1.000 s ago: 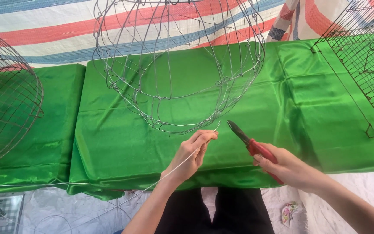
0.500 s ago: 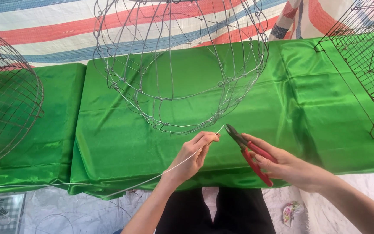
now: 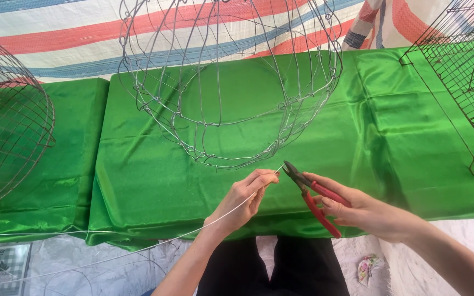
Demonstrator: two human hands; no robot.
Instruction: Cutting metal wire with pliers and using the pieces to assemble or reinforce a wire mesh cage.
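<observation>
My left hand (image 3: 243, 198) pinches a thin pale wire (image 3: 138, 249) near its end; the wire trails down to the lower left. My right hand (image 3: 368, 211) grips red-handled pliers (image 3: 316, 197), whose dark jaws sit right at the wire's tip beside my left fingertips. Just above both hands a round, open wire frame basket (image 3: 231, 82) lies tilted on the green cloth-covered table (image 3: 154, 181).
A rusty round wire cage (image 3: 12, 120) stands at the left on a second green-covered surface. A flat wire mesh panel (image 3: 462, 82) lies at the right. A striped tarp hangs behind. My dark-clothed legs and a small printed card on the floor sit below.
My right hand has brought the pliers leftward, from apart from the wire to the wire's tip next to my left fingers. My left hand has stayed on the wire.
</observation>
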